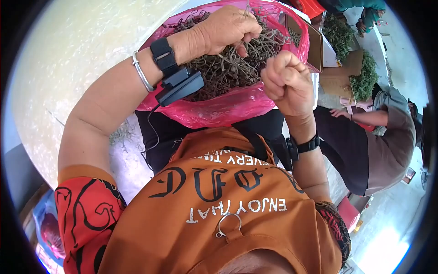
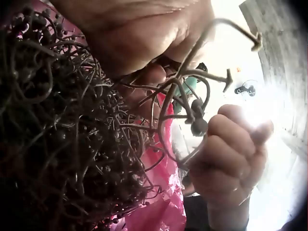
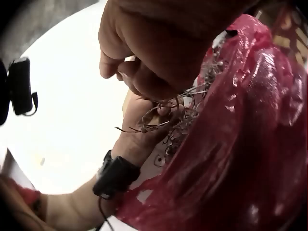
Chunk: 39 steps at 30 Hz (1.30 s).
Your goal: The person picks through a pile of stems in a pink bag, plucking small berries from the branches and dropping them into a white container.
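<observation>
Brown, crooked twigs (image 1: 228, 73) with small round berries fill a pink plastic bag (image 1: 219, 107) over the person's lap. My left hand (image 1: 228, 29) is over the far part of the heap, fingers curled down. In the left wrist view it pinches a branching twig (image 2: 166, 103) with two dark berries (image 2: 198, 124), whose loose ends stick out toward the right hand. My right hand (image 1: 287, 82) is a fist, thumb over curled fingers, just above the bag's right rim. The inside of that fist is hidden. In the right wrist view it overlaps the left hand.
Left of the bag is a pale, round tabletop (image 1: 68, 50) with a few scraps near its edge. A cardboard box (image 1: 315, 48) stands beyond the bag. Green plants (image 1: 362, 77) are farther right, near another person (image 1: 388, 137) bending forward. A blue basin (image 1: 48, 223) lies lower left.
</observation>
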Tool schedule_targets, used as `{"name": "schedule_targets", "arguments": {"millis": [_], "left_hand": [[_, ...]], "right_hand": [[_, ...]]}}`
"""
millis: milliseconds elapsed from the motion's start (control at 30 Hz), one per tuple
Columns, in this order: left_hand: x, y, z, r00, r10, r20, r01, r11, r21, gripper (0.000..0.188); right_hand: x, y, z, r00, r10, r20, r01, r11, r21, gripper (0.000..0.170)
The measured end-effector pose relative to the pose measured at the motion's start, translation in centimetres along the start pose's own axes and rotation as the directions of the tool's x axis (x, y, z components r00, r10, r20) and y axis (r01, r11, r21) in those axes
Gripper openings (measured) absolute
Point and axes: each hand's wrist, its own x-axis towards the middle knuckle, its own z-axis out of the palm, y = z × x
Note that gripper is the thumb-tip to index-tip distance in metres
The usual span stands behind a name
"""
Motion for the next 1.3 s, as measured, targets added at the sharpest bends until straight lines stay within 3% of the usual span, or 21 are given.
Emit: {"name": "schedule_targets", "arguments": {"millis": [33,67,100,133,167,267,400,500,567,667,700,800,833,933,967,1033,1067,1167,1300], "left_hand": [[-0.1,0.1,0.2,0.999,-0.001,-0.035,0.001,1.000,0.013,0.018],[-0.1,0.2,0.4,0.998,-0.002,-0.070,0.004,1.000,0.025,0.018],[-0.2,0.3,0.3,0.994,-0.002,-0.108,0.007,0.999,0.040,0.018],[-0.3,0.4,0.2,0.994,-0.002,-0.111,0.006,0.999,0.038,0.018],[-0.4,0.5,0.1,0.994,-0.003,-0.108,0.010,0.998,0.064,0.018],[-0.2,0.4,-0.1,0.996,-0.006,-0.090,0.016,0.993,0.114,0.019],[0.5,-1.0,-0.8,0.998,-0.026,-0.055,0.022,0.998,-0.060,0.019],[0.5,-1.3,-0.7,0.989,-0.105,-0.108,0.080,0.974,-0.210,0.019],[0.6,-1.3,-0.6,0.991,-0.099,-0.095,0.076,0.973,-0.219,0.019],[0.5,-1.1,-0.3,0.993,-0.090,-0.072,0.071,0.970,-0.234,0.020],[0.4,-1.0,-0.4,0.996,-0.081,-0.044,0.073,0.984,-0.166,0.019],[0.0,-0.1,0.0,0.998,-0.067,0.016,0.067,0.997,-0.027,0.019],[-0.5,0.5,0.7,0.999,-0.015,0.039,0.016,1.000,-0.007,0.020],[-0.8,1.0,1.8,0.991,0.087,0.097,-0.090,0.995,0.031,0.027],[-0.5,0.3,1.5,0.976,0.146,0.163,-0.156,0.986,0.054,0.030],[-0.1,-0.2,1.2,0.921,0.255,0.294,-0.292,0.952,0.088,0.037],[0.0,-0.5,0.9,0.920,0.255,0.296,-0.292,0.952,0.089,0.037],[-0.2,-0.2,0.7,0.860,0.157,0.486,-0.309,0.918,0.249,0.035],[-0.4,-0.2,1.6,0.902,0.055,0.429,-0.163,0.962,0.218,0.031]], "right_hand": [[0.4,0.2,0.3,1.000,0.003,-0.001,-0.003,1.000,-0.003,0.018],[0.8,0.4,0.5,0.996,-0.089,-0.025,0.075,0.940,-0.332,0.019],[1.4,0.6,0.8,0.983,-0.183,-0.014,0.134,0.770,-0.624,0.021],[1.8,0.8,1.2,0.963,-0.269,0.028,0.167,0.510,-0.844,0.024],[2.0,1.0,1.6,0.963,-0.268,0.030,0.168,0.509,-0.844,0.024],[2.1,1.6,2.4,0.892,-0.298,0.339,0.360,0.016,-0.933,0.031],[2.0,2.8,1.7,0.811,-0.421,0.407,0.392,-0.125,-0.911,0.031],[2.1,3.2,1.0,0.790,-0.461,0.403,0.403,-0.104,-0.909,0.027],[2.1,3.1,0.8,0.780,-0.482,0.399,0.407,-0.094,-0.909,0.026],[2.0,2.7,0.4,0.848,-0.365,0.385,0.362,-0.132,-0.923,0.019],[2.0,2.6,0.3,0.848,-0.366,0.384,0.362,-0.131,-0.923,0.019],[1.9,2.4,-0.3,0.867,-0.446,0.223,0.307,0.125,-0.943,0.010],[1.8,2.1,-0.6,0.867,-0.446,0.223,0.307,0.126,-0.943,0.010],[1.2,0.7,-1.8,0.897,-0.430,-0.104,0.224,0.645,-0.731,0.005],[1.1,0.5,-1.7,0.895,-0.432,-0.107,0.223,0.644,-0.732,0.005],[1.1,0.1,-1.6,0.901,-0.404,-0.161,0.227,0.753,-0.618,0.006],[1.1,0.0,-1.5,0.904,-0.386,-0.184,0.229,0.800,-0.554,0.007],[1.1,-0.1,-1.7,0.908,-0.373,-0.190,0.235,0.830,-0.506,0.006],[0.9,-0.6,-1.5,0.920,-0.330,-0.211,0.197,0.855,-0.479,0.007]]}}
